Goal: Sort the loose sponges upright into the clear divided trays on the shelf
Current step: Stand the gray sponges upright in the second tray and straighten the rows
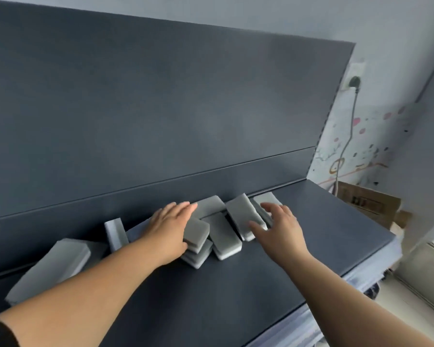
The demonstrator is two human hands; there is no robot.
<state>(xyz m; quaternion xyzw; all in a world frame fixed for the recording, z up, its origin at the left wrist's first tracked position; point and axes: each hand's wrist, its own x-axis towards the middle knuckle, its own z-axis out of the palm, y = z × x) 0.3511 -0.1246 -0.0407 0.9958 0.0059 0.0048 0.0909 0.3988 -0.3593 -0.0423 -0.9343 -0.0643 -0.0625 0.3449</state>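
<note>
Starts on loose sponges (223, 235) between the hands
Lays left hand (169, 227) flat on them, holds right hand (280, 225) spread; next, likely pinch one upright; trays unseen

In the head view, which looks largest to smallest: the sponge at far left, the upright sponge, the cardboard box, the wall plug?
1-2. sponge at far left and cardboard box: alike; the sponge is nearer the camera, so unranked.
3. upright sponge.
4. wall plug.
</note>
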